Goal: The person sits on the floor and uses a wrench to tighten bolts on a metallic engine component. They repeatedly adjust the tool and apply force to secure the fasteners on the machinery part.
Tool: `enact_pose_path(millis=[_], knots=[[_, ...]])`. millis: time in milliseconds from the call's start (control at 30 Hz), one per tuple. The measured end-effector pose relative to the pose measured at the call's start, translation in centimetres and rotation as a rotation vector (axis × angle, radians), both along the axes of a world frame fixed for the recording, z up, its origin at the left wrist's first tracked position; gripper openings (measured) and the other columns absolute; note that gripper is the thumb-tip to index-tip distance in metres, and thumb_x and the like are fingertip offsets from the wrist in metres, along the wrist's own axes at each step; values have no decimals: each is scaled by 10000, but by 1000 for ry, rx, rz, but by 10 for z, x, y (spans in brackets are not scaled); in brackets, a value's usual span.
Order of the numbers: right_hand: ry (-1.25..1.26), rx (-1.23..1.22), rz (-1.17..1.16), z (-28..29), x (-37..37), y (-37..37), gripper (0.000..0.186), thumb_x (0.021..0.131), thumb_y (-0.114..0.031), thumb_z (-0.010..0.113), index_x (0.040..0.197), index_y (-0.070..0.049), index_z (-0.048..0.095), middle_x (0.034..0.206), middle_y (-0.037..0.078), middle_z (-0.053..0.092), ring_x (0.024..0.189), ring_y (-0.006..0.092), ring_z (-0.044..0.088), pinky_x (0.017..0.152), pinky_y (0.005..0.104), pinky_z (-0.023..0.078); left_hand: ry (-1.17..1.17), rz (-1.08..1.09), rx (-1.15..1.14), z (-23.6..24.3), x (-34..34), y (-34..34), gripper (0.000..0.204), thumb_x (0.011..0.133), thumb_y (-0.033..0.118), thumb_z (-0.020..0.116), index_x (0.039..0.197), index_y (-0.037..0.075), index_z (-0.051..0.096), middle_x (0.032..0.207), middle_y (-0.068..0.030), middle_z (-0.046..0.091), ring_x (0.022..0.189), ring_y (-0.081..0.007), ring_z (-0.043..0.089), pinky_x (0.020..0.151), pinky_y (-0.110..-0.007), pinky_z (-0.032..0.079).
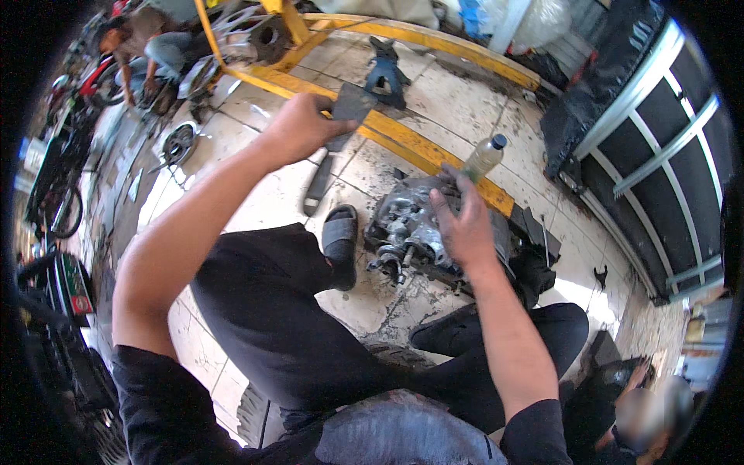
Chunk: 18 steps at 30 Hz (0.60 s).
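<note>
My left hand [306,124] grips a dark flat plate [353,105] with thumb and fingers, over the yellow metal beam [411,147]. Below it a long dark flat piece [318,186] lies on the tiles. My right hand [463,225], fingers apart, is over the right part of a greasy metal engine assembly [391,236] between my legs; whether it touches it I cannot tell. A plastic bottle [484,159] with a blue cap stands behind that hand. A blue-and-black tool or stand [385,77] sits beyond the beam.
A co-worker [159,50] crouches at upper left beside motorcycle parts; another person [643,411] is at lower right. A round part [177,146] lies left on the tiles. A black metal-framed panel [643,139] is at the right, a spanner [601,277] nearby. Motorcycles [66,209] line the left edge.
</note>
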State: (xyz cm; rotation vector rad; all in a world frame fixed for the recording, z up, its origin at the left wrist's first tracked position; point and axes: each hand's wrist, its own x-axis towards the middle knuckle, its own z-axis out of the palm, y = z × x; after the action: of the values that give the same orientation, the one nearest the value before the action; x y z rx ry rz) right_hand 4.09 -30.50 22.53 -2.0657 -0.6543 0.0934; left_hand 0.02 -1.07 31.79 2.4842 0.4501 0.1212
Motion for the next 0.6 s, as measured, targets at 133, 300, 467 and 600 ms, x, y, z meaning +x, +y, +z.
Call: enact_pose_path(millis=[133, 300, 467, 600], knots=[[-121, -108, 344, 80, -10, 14, 777, 962, -291, 689, 1597, -46, 314, 1341, 326, 599, 1288, 470, 565, 1127, 494, 433, -96, 137, -410, 14, -26, -37, 363, 937, 326, 778, 1073, -11, 754, 885, -77, 761, 689, -135, 687, 612, -290, 530], [-156, -343, 388, 111, -16, 24, 874, 903, -49, 715, 1647, -112, 261, 1355, 306, 589, 1249, 415, 605, 1052, 457, 494, -180, 238, -956, 3, -54, -83, 231, 977, 180, 720, 1138, 15, 717, 951, -97, 776, 727, -201, 759, 625, -290, 548], [-201, -212, 473, 76, -12, 15, 761, 944, -85, 670, 1621, -127, 328, 1346, 332, 592, 1255, 496, 572, 1061, 516, 475, -198, 232, -1273, 5, -66, -99, 244, 974, 138, 703, 1132, -46, 675, 995, -133, 739, 762, -233, 759, 640, -340, 601], [-198, -268, 498, 61, -7, 2, 695, 953, -149, 682, 1589, -124, 400, 1335, 287, 624, 1259, 458, 589, 1059, 497, 482, -72, 270, -1311, -20, -69, -89, 303, 991, 189, 692, 1152, -66, 668, 1021, -146, 748, 794, -244, 762, 693, -348, 607]])
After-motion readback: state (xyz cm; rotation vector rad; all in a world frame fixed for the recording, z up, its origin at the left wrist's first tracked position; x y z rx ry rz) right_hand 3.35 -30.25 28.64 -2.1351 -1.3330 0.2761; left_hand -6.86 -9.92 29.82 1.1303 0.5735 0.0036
